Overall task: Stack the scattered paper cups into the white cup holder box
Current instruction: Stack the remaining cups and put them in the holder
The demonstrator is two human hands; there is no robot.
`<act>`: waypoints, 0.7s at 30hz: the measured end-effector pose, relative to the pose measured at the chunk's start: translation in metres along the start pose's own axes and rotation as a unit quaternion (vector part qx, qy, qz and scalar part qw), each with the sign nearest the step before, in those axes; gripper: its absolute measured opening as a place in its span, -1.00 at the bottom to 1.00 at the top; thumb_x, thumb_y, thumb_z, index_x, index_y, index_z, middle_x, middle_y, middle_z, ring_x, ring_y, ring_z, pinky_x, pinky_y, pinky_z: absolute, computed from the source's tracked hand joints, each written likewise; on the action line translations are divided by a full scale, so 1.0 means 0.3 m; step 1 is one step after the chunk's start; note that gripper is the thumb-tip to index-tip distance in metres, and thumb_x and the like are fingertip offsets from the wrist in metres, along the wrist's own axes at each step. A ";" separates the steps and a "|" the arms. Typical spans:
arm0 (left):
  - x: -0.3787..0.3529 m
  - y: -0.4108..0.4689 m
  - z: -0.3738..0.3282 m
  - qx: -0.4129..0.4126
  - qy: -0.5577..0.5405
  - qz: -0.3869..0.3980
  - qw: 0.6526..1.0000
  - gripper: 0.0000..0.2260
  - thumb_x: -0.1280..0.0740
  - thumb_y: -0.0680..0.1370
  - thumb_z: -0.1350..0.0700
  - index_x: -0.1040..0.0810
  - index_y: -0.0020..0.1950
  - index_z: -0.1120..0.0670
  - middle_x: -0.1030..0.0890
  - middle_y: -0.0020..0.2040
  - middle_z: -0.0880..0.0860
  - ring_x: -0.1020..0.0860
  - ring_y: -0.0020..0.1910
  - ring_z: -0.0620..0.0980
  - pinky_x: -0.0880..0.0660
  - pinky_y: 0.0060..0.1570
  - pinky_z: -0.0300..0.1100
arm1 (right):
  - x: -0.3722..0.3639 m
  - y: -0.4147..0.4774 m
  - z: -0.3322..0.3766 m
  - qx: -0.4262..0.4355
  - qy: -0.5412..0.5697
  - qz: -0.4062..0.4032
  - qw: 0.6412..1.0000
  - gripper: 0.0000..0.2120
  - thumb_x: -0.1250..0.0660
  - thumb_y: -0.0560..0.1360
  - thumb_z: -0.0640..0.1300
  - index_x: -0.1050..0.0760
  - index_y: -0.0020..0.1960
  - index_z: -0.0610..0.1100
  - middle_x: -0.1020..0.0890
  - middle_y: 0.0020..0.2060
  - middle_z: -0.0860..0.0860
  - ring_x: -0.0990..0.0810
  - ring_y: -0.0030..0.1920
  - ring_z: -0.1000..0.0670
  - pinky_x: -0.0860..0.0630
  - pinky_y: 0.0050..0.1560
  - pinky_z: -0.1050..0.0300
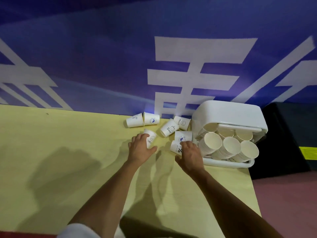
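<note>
Bench [68,134], pale yellow top, its far edge against a blue banner [103,66] with large white characters.

Item 1: white cup holder box [228,112], at the far right corner of the bench, its open front facing the person. It holds nested cup stacks [213,140] lying on their sides, mouths outward, in 2 rows.

Item 2: 7 loose paper cups, all on their sides, clustered along the far edge just left of the box.
- Hi cup [134,120] and far whale-print cup [151,119], touching, nearest the banner.
- Bear cup [169,127] and far HELLO cup [182,123], side by side, the latter just beside the box.
- Near whale-print cup [183,136], between the Bear cup and the box.
- Near HELLO cup [151,139]: left hand [139,148] grips it, fingers and thumb curled round its body.
- Black-print cup [175,147], nearest the person: right hand [190,155] holds it, fingers curled over the top, thumb at its near side.

Item 3: black object [283,134], off the right edge of the bench, behind the box.
</note>
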State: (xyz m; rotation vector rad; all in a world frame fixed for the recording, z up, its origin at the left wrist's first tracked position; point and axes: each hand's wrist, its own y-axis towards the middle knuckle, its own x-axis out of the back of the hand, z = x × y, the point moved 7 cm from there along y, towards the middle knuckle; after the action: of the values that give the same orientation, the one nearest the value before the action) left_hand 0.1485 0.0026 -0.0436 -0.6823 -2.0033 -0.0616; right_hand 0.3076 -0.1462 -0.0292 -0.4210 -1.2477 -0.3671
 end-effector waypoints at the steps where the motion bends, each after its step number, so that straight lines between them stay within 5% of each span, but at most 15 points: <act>1: -0.005 0.013 0.013 0.008 -0.003 0.002 1.000 -0.41 -0.44 0.45 -0.16 -0.40 0.43 -0.01 -0.42 0.37 0.00 -0.32 0.37 0.08 -0.24 0.28 -0.02 | -0.007 0.015 0.000 0.002 -0.006 0.002 1.000 -0.47 -0.50 0.31 -0.05 -0.51 0.21 -0.24 -0.58 0.03 -0.19 -0.55 -0.02 -0.25 -0.50 -0.01 -0.09; 11: -0.087 0.116 0.093 0.068 -0.030 0.008 0.997 -0.37 -0.49 0.42 -0.10 -0.38 0.41 0.07 -0.43 0.30 0.11 -0.37 0.32 0.17 -0.31 0.24 0.05 | -0.124 0.132 -0.040 0.020 -0.048 0.041 0.998 -0.39 -0.52 0.28 -0.03 -0.49 0.26 -0.25 -0.57 0.13 -0.22 -0.54 0.11 -0.29 -0.48 0.19 -0.19; 17: -0.123 0.170 0.116 0.093 -0.039 0.005 0.995 -0.37 -0.49 0.42 -0.05 -0.38 0.41 0.09 -0.43 0.29 0.14 -0.39 0.30 0.21 -0.33 0.23 0.09 | -0.160 0.172 -0.069 -0.005 -0.067 0.041 0.997 -0.38 -0.54 0.19 -0.23 -0.52 0.24 -0.29 -0.59 0.03 -0.25 -0.58 0.01 -0.31 -0.54 0.03 -0.16; 21: -0.150 0.175 0.114 0.094 -0.044 0.007 0.995 -0.42 -0.46 0.45 0.00 -0.38 0.41 0.09 -0.45 0.31 0.13 -0.41 0.30 0.20 -0.33 0.24 0.10 | -0.169 0.177 -0.082 -0.005 -0.083 0.022 0.996 -0.37 -0.52 0.17 -0.28 -0.53 0.24 -0.27 -0.60 0.04 -0.22 -0.58 0.05 -0.30 -0.53 0.09 -0.17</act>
State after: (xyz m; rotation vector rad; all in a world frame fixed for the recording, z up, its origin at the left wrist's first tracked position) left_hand 0.1631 0.0379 -0.1106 -0.5868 -2.0575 0.1663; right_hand 0.3398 -0.1104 -0.0899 -0.4944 -1.3970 -0.3057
